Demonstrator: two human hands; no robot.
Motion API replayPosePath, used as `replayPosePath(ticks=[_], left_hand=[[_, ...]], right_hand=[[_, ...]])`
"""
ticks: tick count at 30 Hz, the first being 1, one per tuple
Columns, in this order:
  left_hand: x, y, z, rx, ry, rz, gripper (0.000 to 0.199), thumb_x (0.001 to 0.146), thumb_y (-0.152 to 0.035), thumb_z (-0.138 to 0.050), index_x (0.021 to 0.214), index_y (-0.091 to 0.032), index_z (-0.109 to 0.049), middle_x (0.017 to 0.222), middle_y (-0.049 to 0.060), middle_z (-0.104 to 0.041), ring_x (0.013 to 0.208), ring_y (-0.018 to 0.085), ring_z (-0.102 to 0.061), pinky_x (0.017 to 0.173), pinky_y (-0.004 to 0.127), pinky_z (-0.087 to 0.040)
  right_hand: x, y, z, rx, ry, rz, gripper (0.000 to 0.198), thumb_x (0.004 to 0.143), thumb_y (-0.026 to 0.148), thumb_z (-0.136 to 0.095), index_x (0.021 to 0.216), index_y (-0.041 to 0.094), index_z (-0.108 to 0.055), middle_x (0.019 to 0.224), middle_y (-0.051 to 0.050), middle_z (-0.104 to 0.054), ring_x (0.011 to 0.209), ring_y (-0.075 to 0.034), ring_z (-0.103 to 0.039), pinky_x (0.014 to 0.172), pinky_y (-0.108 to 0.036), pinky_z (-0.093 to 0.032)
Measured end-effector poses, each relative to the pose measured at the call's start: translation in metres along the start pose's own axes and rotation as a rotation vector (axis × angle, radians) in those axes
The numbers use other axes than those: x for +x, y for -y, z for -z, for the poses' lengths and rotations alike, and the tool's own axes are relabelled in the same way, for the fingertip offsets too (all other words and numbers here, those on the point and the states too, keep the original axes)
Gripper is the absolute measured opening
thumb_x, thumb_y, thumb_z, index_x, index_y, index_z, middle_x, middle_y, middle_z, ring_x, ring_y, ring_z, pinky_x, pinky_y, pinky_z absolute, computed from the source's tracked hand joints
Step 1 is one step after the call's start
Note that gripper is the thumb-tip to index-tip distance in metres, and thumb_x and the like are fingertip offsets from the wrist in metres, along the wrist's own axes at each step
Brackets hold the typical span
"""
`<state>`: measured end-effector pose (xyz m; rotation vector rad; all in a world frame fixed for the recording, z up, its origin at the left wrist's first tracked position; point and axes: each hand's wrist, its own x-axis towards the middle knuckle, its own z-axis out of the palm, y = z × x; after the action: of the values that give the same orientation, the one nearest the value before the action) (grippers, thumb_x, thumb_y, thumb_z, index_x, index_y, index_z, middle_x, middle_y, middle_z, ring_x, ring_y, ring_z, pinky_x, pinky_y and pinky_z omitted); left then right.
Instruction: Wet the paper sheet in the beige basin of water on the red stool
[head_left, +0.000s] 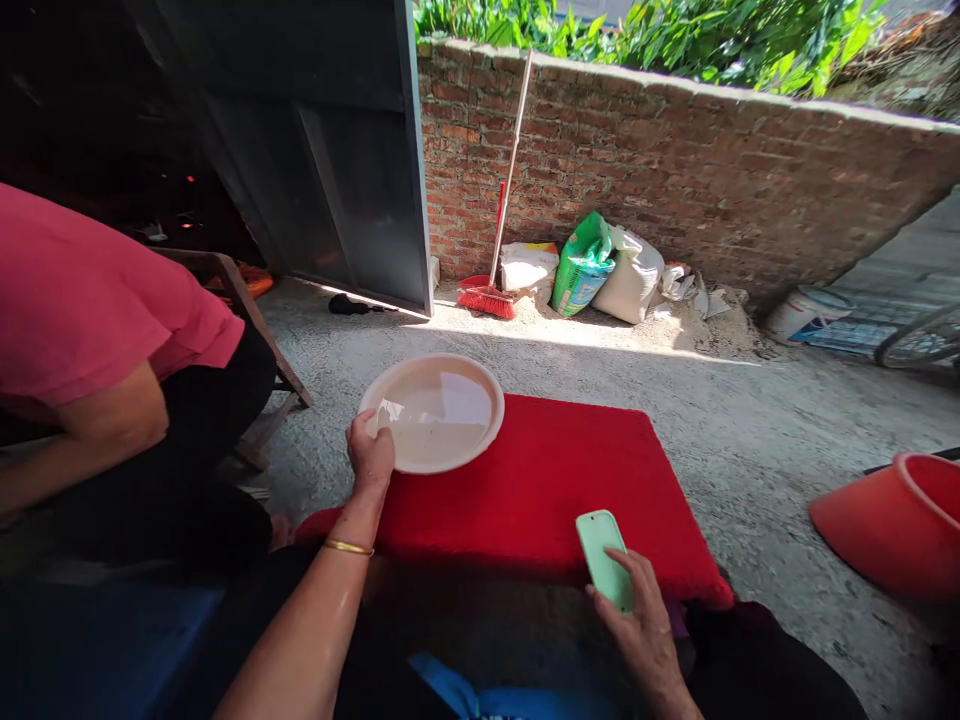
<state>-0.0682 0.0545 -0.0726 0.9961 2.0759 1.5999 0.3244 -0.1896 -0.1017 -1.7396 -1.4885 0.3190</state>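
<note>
My left hand is closed on the near left rim of a wide, pale basin, its thumb over the edge. Clear water with bright reflections lies in the basin, which is over the left end of a red cloth-covered table. At the table's near right edge, my right hand holds a light green, flat, rounded-corner piece between thumb and fingers. A small dark hole shows near its far end; its underside is hidden, so its kind is unclear.
A person in a pink shirt bends at the left, near a wooden chair. Beyond are a dark metal door, a red broom, sacks and a brick wall. An orange-red bucket is at the right.
</note>
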Motion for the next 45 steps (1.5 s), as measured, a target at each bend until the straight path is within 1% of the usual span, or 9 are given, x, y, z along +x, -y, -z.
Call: replayPosePath(ticks=[4, 7, 11, 16, 26, 34, 38, 42, 45], left_hand=[[0.0, -0.001, 0.0, 0.008, 0.016, 0.014, 0.047, 0.071, -0.009, -0.057, 0.117, -0.015, -0.066, 0.117, 0.012, -0.063, 0.118, 0.028, -0.059, 0.11, 0.044, -0.043], [0.0, -0.004, 0.001, 0.001, 0.014, 0.025, 0.047, 0.071, -0.009, -0.057, 0.116, -0.016, -0.066, 0.115, 0.011, -0.063, 0.117, 0.027, -0.059, 0.11, 0.045, -0.043], [-0.001, -0.007, 0.002, 0.009, -0.001, 0.024, 0.044, 0.071, -0.008, -0.057, 0.113, -0.016, -0.067, 0.114, 0.01, -0.063, 0.117, 0.027, -0.059, 0.11, 0.044, -0.043], [-0.002, -0.009, 0.002, 0.007, 0.002, 0.021, 0.044, 0.072, -0.008, -0.057, 0.114, -0.017, -0.067, 0.113, 0.01, -0.062, 0.118, 0.027, -0.058, 0.11, 0.044, -0.042], [-0.004, -0.013, 0.003, 0.017, 0.017, 0.03, 0.043, 0.072, -0.009, -0.058, 0.114, -0.017, -0.067, 0.112, 0.009, -0.061, 0.115, 0.027, -0.059, 0.11, 0.043, -0.042], [-0.005, -0.014, 0.001, -0.016, -0.004, 0.043, 0.042, 0.071, -0.008, -0.058, 0.111, -0.017, -0.067, 0.109, 0.008, -0.061, 0.114, 0.026, -0.059, 0.11, 0.043, -0.042], [-0.004, -0.013, 0.001, 0.003, 0.007, 0.034, 0.043, 0.071, -0.008, -0.059, 0.112, -0.017, -0.068, 0.109, 0.009, -0.061, 0.114, 0.028, -0.059, 0.109, 0.044, -0.043], [-0.004, -0.011, 0.002, -0.003, 0.009, 0.03, 0.043, 0.071, -0.007, -0.058, 0.112, -0.017, -0.067, 0.11, 0.01, -0.062, 0.114, 0.027, -0.06, 0.109, 0.043, -0.043], [-0.005, -0.011, 0.001, -0.018, 0.016, 0.032, 0.043, 0.072, -0.006, -0.057, 0.112, -0.017, -0.067, 0.11, 0.009, -0.062, 0.113, 0.026, -0.06, 0.108, 0.042, -0.043]], right_hand=[[0.016, -0.044, 0.053, -0.164, -0.335, -0.138, 0.061, 0.074, 0.072, -0.062, 0.107, 0.02, -0.058, 0.11, -0.012, -0.06, 0.111, -0.033, -0.059, 0.103, -0.051, -0.045], [0.015, -0.064, 0.068, -0.328, -0.321, -0.356, 0.072, 0.066, 0.08, -0.054, 0.104, 0.02, -0.057, 0.112, -0.016, -0.061, 0.111, -0.039, -0.059, 0.101, -0.057, -0.045], [0.009, -0.07, 0.069, -0.4, -0.182, -0.661, 0.074, 0.06, 0.073, -0.053, 0.114, 0.022, -0.054, 0.119, -0.018, -0.062, 0.109, -0.042, -0.062, 0.094, -0.056, -0.05], [0.007, -0.065, 0.069, -0.421, -0.124, -0.728, 0.075, 0.059, 0.071, -0.054, 0.117, 0.023, -0.05, 0.121, -0.018, -0.062, 0.108, -0.041, -0.064, 0.092, -0.053, -0.05], [-0.016, -0.077, 0.048, -0.185, -0.246, -0.927, 0.068, 0.05, 0.076, -0.074, 0.088, 0.028, -0.045, 0.074, -0.004, -0.06, 0.075, -0.034, -0.064, 0.069, -0.045, -0.051], [-0.038, -0.032, -0.026, -0.03, -0.041, -0.724, 0.054, 0.052, 0.063, -0.075, 0.081, 0.029, -0.043, 0.067, 0.0, -0.065, 0.073, -0.031, -0.067, 0.065, -0.04, -0.05], [-0.049, -0.021, -0.032, -0.076, 0.096, -0.583, 0.038, 0.06, 0.053, -0.069, 0.08, 0.028, -0.047, 0.068, 0.0, -0.066, 0.068, -0.029, -0.066, 0.062, -0.037, -0.049], [-0.059, -0.002, -0.035, -0.044, 0.314, -0.224, 0.016, 0.065, 0.034, -0.059, 0.079, 0.026, -0.053, 0.076, 0.0, -0.065, 0.069, -0.022, -0.064, 0.065, -0.033, -0.049], [-0.041, 0.001, -0.024, -0.075, 0.171, -0.096, 0.023, 0.067, 0.04, -0.062, 0.084, 0.026, -0.055, 0.087, -0.003, -0.067, 0.081, -0.024, -0.065, 0.076, -0.036, -0.051]])
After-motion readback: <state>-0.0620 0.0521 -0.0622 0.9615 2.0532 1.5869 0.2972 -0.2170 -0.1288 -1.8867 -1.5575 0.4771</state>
